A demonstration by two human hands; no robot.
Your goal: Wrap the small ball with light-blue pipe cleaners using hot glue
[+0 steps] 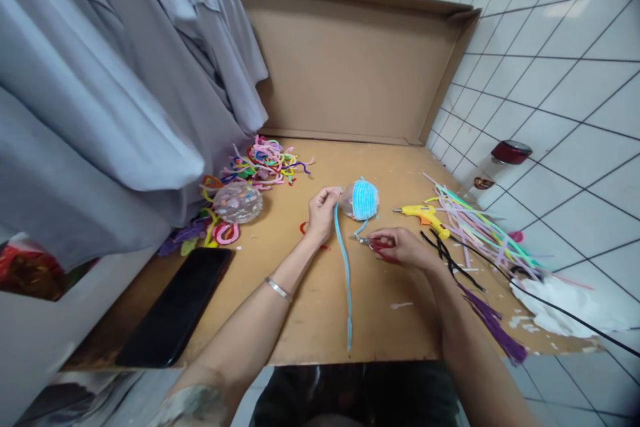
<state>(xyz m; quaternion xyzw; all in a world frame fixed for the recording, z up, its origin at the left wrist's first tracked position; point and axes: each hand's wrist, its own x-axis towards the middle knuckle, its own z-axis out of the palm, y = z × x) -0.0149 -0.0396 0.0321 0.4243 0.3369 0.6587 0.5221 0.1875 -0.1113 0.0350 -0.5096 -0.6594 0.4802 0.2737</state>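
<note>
- Left fingers (330, 196) were pinched together on a blue strip (345, 270) near its upper end, at the ball's 9 o'clock; whether they also touched the ball was hard to tell.
- Right fingers (386, 233) were closed round the red handles of the cutters (369, 242), whose tips lay close to 6 o'clock of the ball; whether the blades were parted was too small to tell.
- The step in hand looked like winding and trimming blue strips on the ball. The next move seemed to call for a steady left pinch, with the blades kept clear of the finished rows.
- The ball (365, 200) sat on the counter (300, 320), just right of the left fingers. It was clear and rounded; neat, close blue rows covered its right part, while the left part was bare. A short blue tail (361, 229) stuck out at 6 o'clock, near the cutters' tips.
- The long strip ran towards 6 o'clock, fairly straight, reaching close to the counter's near edge.
- Farther out, a yellow glue gun (425, 217) lay just past 3 o'clock, black strips at 4 (453, 263), a second ball (238, 203) at 9, a colourful pile (265, 161) near 10, and a phone (175, 307) at 8.
</note>
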